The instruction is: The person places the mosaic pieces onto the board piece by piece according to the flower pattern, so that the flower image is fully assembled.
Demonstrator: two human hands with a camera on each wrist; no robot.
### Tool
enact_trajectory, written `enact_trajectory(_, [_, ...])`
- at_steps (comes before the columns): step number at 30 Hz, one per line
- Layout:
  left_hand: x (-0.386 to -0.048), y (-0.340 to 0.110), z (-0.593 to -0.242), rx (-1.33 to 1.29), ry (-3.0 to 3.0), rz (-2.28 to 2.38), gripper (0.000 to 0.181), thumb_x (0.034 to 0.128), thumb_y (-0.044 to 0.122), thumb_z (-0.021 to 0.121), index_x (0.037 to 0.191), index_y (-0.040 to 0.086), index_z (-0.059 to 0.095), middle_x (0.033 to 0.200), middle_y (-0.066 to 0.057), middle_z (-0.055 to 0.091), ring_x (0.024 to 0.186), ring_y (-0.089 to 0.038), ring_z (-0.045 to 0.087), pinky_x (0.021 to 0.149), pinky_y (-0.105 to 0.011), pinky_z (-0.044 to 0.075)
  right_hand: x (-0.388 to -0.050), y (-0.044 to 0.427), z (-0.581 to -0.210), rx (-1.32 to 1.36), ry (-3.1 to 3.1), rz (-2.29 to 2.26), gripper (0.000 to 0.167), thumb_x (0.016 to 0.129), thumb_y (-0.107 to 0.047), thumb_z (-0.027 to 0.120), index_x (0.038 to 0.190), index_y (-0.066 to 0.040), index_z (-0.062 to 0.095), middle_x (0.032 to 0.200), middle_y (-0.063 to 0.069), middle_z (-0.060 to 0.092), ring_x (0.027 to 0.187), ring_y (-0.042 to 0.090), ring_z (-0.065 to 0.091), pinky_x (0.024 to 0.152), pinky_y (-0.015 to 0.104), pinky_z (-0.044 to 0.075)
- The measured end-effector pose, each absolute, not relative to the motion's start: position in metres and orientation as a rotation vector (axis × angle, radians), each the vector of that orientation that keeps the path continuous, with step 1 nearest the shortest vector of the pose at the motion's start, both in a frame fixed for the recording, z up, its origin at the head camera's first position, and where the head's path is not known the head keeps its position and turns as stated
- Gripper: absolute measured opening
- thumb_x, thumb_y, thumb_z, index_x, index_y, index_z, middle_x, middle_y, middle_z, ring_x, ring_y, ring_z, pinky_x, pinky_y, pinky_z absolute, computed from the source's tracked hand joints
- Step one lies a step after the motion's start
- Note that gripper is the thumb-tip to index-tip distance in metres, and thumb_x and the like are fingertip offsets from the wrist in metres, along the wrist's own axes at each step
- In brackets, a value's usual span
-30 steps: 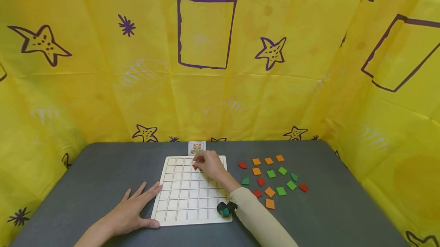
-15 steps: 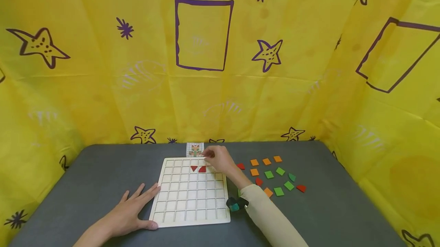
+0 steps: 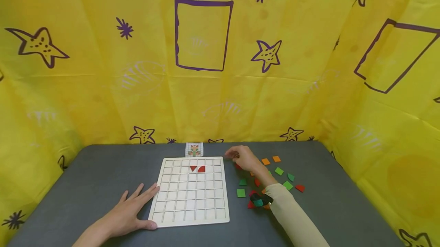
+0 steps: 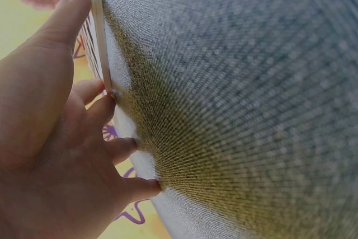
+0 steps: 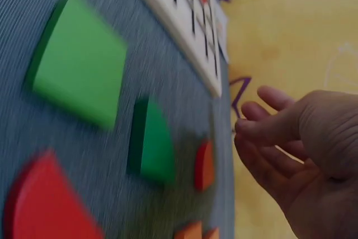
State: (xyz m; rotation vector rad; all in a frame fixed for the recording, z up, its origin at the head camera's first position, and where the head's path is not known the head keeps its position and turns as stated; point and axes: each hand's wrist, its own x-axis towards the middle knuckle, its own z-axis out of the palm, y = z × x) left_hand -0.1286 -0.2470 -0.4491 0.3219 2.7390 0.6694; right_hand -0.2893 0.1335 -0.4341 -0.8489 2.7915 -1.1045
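A white gridded board [image 3: 190,194] lies on the dark table. On it, towards the far side, are a red triangle [image 3: 193,168] and a red quarter-round tile [image 3: 201,169] in neighbouring squares. My left hand [image 3: 125,210] rests spread at the board's left side, thumb and fingertips against its edge. In the left wrist view, the board's edge [image 4: 99,32] shows beside that hand. My right hand [image 3: 243,158] hovers past the board's far right corner, above the loose tiles. Its fingers are loosely bent with nothing between them, as the right wrist view shows the hand [image 5: 305,144].
Loose tiles lie right of the board: a light green square [image 3: 241,193], a dark green piece [image 3: 243,182], an orange square [image 3: 276,159], a red piece [image 3: 300,188] and several others, some behind the right arm. A patterned card [image 3: 194,149] lies behind the board. Yellow cloth [image 3: 203,113] surrounds the table.
My right hand has let go of the red quarter-round tile on the board and moved right, over the loose tiles. My left hand has stayed at the board's edge.
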Motion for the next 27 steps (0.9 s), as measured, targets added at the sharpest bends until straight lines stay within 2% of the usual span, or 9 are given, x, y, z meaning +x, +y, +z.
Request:
enact_trajectory(6, [-0.128, -0.248, -0.450, 0.334, 2.747, 0.675, 0.111, 0.0603, 0.063, 0.080, 0.152, 0.016, 0.037, 0.159, -0.010, 0.030, 0.143, -0.053, 0.012, 0.103, -0.076, 0.001, -0.291, 0.156, -0.437, -0.926, 2.703, -1.041, 0.040, 0.080, 0.023, 0.056, 0.108, -0.001, 0.072, 0.103, 0.009, 0.071, 0.097, 0.026, 0.067, 0.084, 0.037, 0.055])
enact_trajectory(11, [-0.128, -0.248, -0.451, 0.335, 2.744, 0.681, 0.111, 0.0607, 0.062, 0.080, 0.152, 0.016, 0.037, 0.159, -0.010, 0.030, 0.143, -0.054, 0.011, 0.103, -0.076, 0.001, -0.288, 0.167, -0.436, -0.931, 2.624, -1.003, 0.057, 0.072, 0.030, 0.045, 0.109, -0.002, 0.072, 0.107, 0.008, 0.072, 0.102, 0.027, 0.067, 0.086, 0.039, 0.055])
enact_trajectory(14, [-0.128, -0.249, -0.451, 0.344, 2.742, 0.692, 0.111, 0.0612, 0.062, 0.080, 0.152, 0.016, 0.037, 0.159, -0.011, 0.030, 0.143, -0.054, 0.011, 0.103, -0.076, 0.000, -0.287, 0.171, -0.436, -0.953, 2.636, -0.929, 0.063, 0.066, 0.032, 0.043, 0.107, -0.004, 0.074, 0.108, 0.007, 0.072, 0.104, 0.027, 0.066, 0.086, 0.039, 0.055])
enact_trajectory(18, [-0.126, -0.249, -0.450, 0.353, 2.744, 0.707, 0.110, 0.0614, 0.063, 0.079, 0.152, 0.015, 0.037, 0.159, -0.011, 0.030, 0.143, -0.054, 0.011, 0.103, -0.076, 0.000, -0.287, 0.173, -0.437, -0.968, 2.651, -0.873, 0.053, 0.072, 0.028, 0.055, 0.106, -0.006, 0.074, 0.108, 0.005, 0.071, 0.105, 0.027, 0.065, 0.084, 0.037, 0.055])
enact_trajectory(22, [-0.125, -0.250, -0.449, 0.377, 2.757, 0.711, 0.110, 0.0616, 0.065, 0.078, 0.151, 0.015, 0.038, 0.159, -0.011, 0.030, 0.143, -0.054, 0.011, 0.102, -0.077, 0.001, -0.288, 0.174, -0.439, -0.984, 2.646, -0.871, 0.035, 0.079, 0.014, 0.071, 0.107, -0.005, 0.074, 0.107, 0.006, 0.071, 0.102, 0.027, 0.066, 0.083, 0.034, 0.055])
enact_trajectory(27, [-0.125, -0.250, -0.450, 0.383, 2.761, 0.710, 0.110, 0.0620, 0.065, 0.078, 0.152, 0.015, 0.038, 0.159, -0.011, 0.030, 0.143, -0.054, 0.011, 0.102, -0.077, 0.000, -0.289, 0.174, -0.440, -1.017, 2.671, -0.857, 0.028, 0.079, 0.001, 0.078, 0.107, -0.003, 0.073, 0.102, 0.006, 0.072, 0.096, 0.023, 0.067, 0.081, 0.031, 0.055])
